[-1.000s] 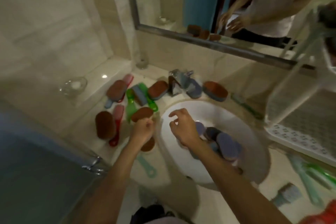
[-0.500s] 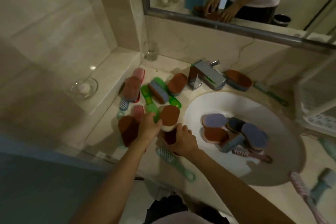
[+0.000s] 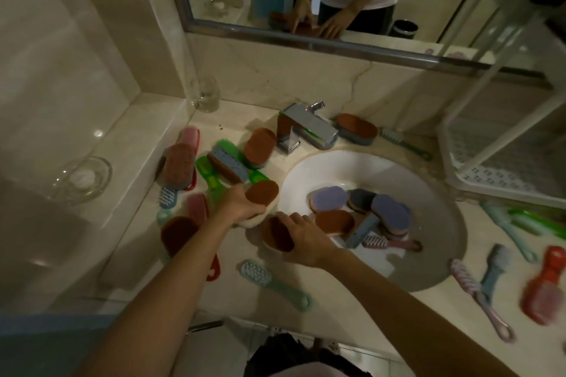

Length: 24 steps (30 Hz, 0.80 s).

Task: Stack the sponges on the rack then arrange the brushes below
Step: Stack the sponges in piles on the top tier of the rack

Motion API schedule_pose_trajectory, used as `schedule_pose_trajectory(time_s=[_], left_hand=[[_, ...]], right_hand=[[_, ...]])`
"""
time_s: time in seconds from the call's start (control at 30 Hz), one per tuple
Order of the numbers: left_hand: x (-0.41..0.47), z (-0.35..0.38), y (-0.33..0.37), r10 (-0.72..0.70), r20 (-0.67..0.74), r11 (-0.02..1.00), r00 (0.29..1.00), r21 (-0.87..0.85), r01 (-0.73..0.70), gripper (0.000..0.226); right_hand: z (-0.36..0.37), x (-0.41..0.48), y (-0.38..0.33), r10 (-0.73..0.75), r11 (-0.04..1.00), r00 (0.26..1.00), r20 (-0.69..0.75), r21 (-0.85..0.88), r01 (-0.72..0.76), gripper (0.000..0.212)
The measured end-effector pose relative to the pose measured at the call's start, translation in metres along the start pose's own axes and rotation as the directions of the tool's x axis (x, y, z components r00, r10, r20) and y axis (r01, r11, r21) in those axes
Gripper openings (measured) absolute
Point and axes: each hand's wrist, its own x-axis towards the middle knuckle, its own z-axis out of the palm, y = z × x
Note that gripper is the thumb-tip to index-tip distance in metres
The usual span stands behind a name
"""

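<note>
Sponges filled both our hands. Our left hand (image 3: 242, 206) had its fingers curled under and around a brown-topped sponge (image 3: 262, 193) just left of the sink (image 3: 361, 159), with the pale underside in our palm. Our right hand (image 3: 306, 239) gripped a second brown sponge (image 3: 277, 235) at the sink's near-left rim, thumb on one long edge and fingers wrapped over the other. The two sponges were close together, but we could not tell whether they touched.

A heap of sponges (image 3: 390, 213) lay in the sink, some overlapping, with a pink brush (image 3: 389, 243) beside them. Other sponges sat left of the sink and behind it by the tap (image 3: 306, 128). Brushes were scattered left and right of the sink, and a teal brush (image 3: 272, 281) lay in front of it. The white rack (image 3: 496, 177) stood to the right of the sink, well apart from both hands.

We judged ourselves in the gathering part of the first step, with the stacking hardly started and the brushes not yet due. The next move called for carrying both sponges across the sink to the rack and laying them flat, one squarely on the other, so the pile would not lean. After that the heap in the sink needed collecting; whether those were wet we could not tell.
</note>
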Motion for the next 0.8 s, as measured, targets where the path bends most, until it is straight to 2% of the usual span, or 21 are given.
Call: schedule_pose_trajectory(time_s=[0.07,0.13,0.2,0.27,0.37,0.47,0.57,0.63,0.8], left_hand=[[-0.001,-0.005,0.010,0.030,-0.029,0.999,0.999,-0.018,-0.031,0.060],[-0.007,-0.011,0.029,0.090,-0.059,0.996,0.994,0.023,-0.089,0.070],[-0.015,-0.016,0.056,0.173,-0.073,0.983,0.982,0.067,-0.168,0.089],[-0.026,-0.021,0.090,0.295,-0.098,0.954,0.950,0.086,-0.287,0.093],[-0.048,-0.022,0.146,0.494,-0.150,0.869,0.856,0.110,-0.482,0.084],[-0.072,-0.017,0.205,0.628,-0.193,0.778,0.754,0.130,-0.615,0.082],[-0.092,-0.007,0.261,0.732,-0.236,0.677,0.640,0.144,-0.722,0.081],[-0.105,0.004,0.297,0.785,-0.249,0.610,0.567,0.154,-0.777,0.080],[-0.131,0.043,0.386,0.867,-0.210,0.486,0.452,0.156,-0.860,0.081]], right_hand=[[-0.020,-0.009,0.015,0.032,0.998,0.997,-0.068,-0.047,-0.035,0.087],[-0.046,-0.020,0.028,0.070,0.995,0.974,-0.216,-0.054,-0.083,0.089],[-0.074,-0.036,0.039,0.100,0.993,0.929,-0.356,-0.028,-0.117,0.087],[-0.104,-0.055,0.050,0.128,0.990,0.866,-0.484,0.004,-0.144,0.085],[-0.143,-0.085,0.070,0.145,0.984,0.736,-0.661,0.017,-0.179,0.085],[-0.180,-0.119,0.093,0.162,0.977,0.636,-0.755,0.034,-0.209,0.084],[-0.214,-0.159,0.121,0.162,0.978,0.522,-0.837,0.065,-0.198,0.086],[-0.236,-0.188,0.140,0.165,0.979,0.474,-0.865,0.088,-0.181,0.085],[-0.288,-0.255,0.208,0.197,0.974,0.356,-0.914,0.142,-0.174,0.082]])
